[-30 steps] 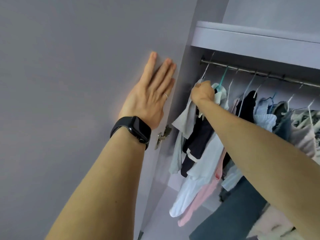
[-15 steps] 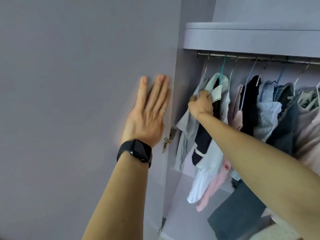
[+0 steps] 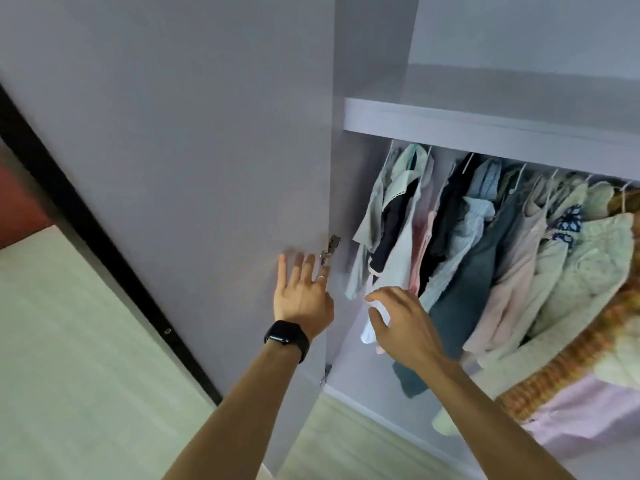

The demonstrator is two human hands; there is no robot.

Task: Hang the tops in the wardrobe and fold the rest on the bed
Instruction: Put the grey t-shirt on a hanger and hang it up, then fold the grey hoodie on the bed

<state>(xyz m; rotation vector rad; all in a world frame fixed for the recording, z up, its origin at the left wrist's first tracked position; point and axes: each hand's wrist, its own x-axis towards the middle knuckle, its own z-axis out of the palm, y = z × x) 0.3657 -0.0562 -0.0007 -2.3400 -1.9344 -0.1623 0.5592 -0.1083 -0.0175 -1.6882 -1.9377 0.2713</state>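
The right hand (image 3: pixel 401 327) hovers with fingers loosely spread, gripping nothing, just in front of the hem of a white top (image 3: pixel 394 265). The left hand (image 3: pixel 303 299), a black watch (image 3: pixel 287 336) at its wrist, lies flat with straight fingers on the open wardrobe door (image 3: pixel 207 168), beside its hinge (image 3: pixel 330 249). Beyond, the tops (image 3: pixel 485 230) hang in a row under the wardrobe shelf (image 3: pixel 485 129).
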